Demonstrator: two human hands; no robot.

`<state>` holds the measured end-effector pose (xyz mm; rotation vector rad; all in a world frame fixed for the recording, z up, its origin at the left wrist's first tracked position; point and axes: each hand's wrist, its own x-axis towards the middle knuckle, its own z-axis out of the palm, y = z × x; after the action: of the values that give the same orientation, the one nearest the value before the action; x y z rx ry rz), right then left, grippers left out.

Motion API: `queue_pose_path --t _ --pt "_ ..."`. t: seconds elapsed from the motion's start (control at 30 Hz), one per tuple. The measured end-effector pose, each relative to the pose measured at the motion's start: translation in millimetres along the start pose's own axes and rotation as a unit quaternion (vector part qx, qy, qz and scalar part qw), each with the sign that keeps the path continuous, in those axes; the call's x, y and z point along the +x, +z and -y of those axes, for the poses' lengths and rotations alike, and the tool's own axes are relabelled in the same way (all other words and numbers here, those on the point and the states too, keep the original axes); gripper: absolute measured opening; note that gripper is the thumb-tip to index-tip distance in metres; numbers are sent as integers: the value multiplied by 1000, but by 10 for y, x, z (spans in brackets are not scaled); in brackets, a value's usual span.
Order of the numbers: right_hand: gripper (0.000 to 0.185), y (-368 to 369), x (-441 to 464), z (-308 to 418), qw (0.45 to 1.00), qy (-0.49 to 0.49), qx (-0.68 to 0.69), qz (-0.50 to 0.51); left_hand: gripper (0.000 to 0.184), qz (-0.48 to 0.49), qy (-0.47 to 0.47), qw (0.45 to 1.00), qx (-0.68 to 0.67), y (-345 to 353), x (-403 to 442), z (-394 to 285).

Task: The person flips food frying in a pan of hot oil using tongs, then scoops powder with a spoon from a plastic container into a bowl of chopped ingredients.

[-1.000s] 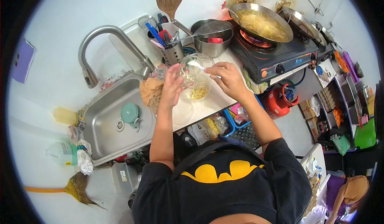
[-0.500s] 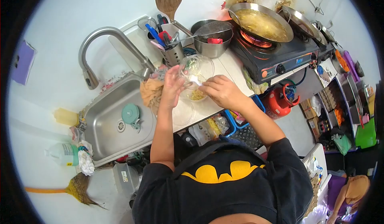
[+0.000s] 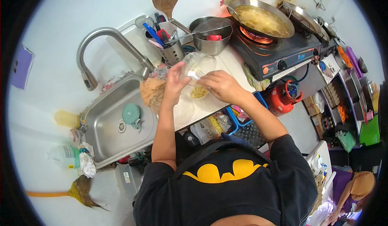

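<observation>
My left hand (image 3: 174, 84) grips a clear container (image 3: 188, 66) by its left side, tilted over the counter. My right hand (image 3: 221, 86) pinches a small white utensil (image 3: 195, 76), its end inside the clear container. Just below both hands, a clear bowl with pale yellow chopped food (image 3: 199, 92) rests on the white counter (image 3: 232, 66). Another clear round container or lid lies behind my hands, partly hidden. A transparent round lid (image 3: 183, 112) lies near the counter's front edge.
A wok of bubbling oil (image 3: 264, 21) sits over a glowing burner on the stove (image 3: 275, 58). Steel pot (image 3: 213, 42), utensil holder (image 3: 173, 53), tan cloth (image 3: 152, 92), sink (image 3: 107, 105) and faucet (image 3: 117, 34) surround the counter. A co-worker (image 3: 351, 189) is at lower right.
My right hand has moved left toward the clear container, bringing the white utensil into it. The camera view has shifted slightly.
</observation>
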<state>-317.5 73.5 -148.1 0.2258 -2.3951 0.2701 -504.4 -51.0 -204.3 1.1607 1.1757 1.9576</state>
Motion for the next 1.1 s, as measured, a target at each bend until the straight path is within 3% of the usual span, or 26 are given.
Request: queue_pose_path --t 0.13,0.33,0.53,0.67,0.87,1.1 --pt "28 -14 -95 14 999 -6 1 48 62 -15 19 999 37 -83 -2 -3" --pt "32 -26 -3 -51 1000 -6 -30 -5 59 10 12 996 86 -14 -25 -94" --pt "28 -148 -107 30 996 6 -22 91 57 7 0 992 126 -85 -41 -105" --pt "29 -97 -78 -37 999 41 -29 15 56 22 -5 990 140 -66 -56 -85" --pt "29 24 -243 -45 995 68 8 70 55 22 1 990 137 -99 -39 -125" --pt "31 31 -152 -83 997 70 15 16 56 21 6 994 104 -78 -55 -149"
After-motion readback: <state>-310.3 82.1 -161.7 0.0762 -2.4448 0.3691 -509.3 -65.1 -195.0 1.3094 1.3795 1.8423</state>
